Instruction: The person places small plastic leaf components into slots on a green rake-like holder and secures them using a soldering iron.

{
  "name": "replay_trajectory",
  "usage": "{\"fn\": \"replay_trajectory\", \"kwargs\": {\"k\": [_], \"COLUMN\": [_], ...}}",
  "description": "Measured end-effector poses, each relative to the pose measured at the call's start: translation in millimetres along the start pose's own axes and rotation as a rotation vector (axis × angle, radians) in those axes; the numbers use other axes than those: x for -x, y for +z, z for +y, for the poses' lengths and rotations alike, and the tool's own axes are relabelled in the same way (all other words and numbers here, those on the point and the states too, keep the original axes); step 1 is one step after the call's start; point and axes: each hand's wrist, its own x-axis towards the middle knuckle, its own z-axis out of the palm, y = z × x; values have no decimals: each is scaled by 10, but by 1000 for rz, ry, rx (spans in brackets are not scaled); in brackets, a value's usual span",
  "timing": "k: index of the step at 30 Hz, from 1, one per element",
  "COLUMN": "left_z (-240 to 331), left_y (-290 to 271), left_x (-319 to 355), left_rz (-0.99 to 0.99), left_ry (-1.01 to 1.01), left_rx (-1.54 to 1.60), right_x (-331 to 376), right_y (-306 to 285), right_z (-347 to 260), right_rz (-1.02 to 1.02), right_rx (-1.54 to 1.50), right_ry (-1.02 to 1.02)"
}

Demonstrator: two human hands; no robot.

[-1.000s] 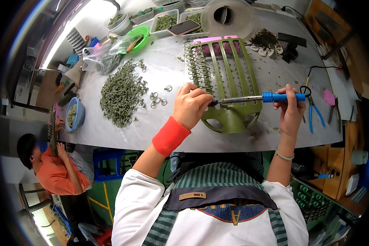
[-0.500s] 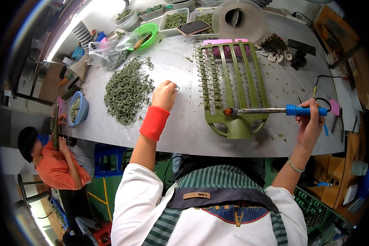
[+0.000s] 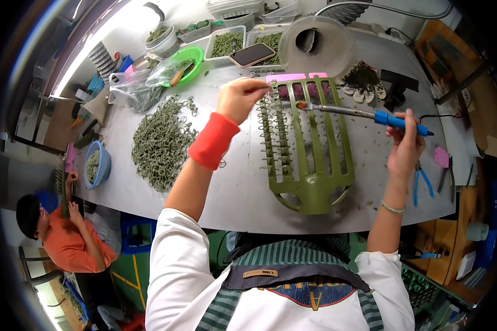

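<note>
The green rack (image 3: 313, 187) lies on the worktop (image 3: 234, 193). Small green rings (image 3: 266, 135) sit in rows on the rack's left side, and a big heap of loose rings (image 3: 161, 146) lies to the left of the rack.

The left hand (image 3: 241, 99) is at the rack's far left corner. Its thumb and fingers look pressed together, but I can't tell if a ring is pinched in there. The right hand (image 3: 406, 144), to the right of the rack, is curled around the blue handle of a long metal tool (image 3: 353, 112). The tool's brown tip (image 3: 302, 105) is over the far half of the rack; I can't tell if it touches.

The tip might be hot, and it points toward the left hand, so a slip could burn those fingers. Pushed too long on the rack, it might leave a mark. A bump from the left hand could knock the thin rings crooked. The dirty glove (image 3: 362, 80), just by the rack's far right corner, could get singed if the tip swung that way.
</note>
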Motion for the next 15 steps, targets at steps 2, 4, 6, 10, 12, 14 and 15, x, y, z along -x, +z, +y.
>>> {"fn": "replay_trajectory", "kwargs": {"k": [2, 4, 6, 10, 12, 14, 15], "left_z": [28, -40, -70, -145, -193, -228, -245], "left_y": [231, 375, 480, 600, 635, 597, 593], "left_x": [-181, -334, -408, -511, -526, -512, -504], "left_rz": [18, 42, 44, 93, 108, 110, 102], "left_ry": [43, 164, 135, 382, 387, 364, 371], "left_rx": [20, -141, -144, -461, -467, -481, -496], "right_x": [-83, -148, -187, -256, -272, -258, -246], "right_y": [142, 243, 335, 412, 410, 428, 413], "right_z": [131, 247, 335, 500, 525, 520, 486], "right_rz": [4, -28, -25, -25, -30, -37, -23], "right_rx": [-10, -6, -20, -34, -45, -18, 5], "right_ry": [-2, -6, -7, 0, 12, -6, -20]}}
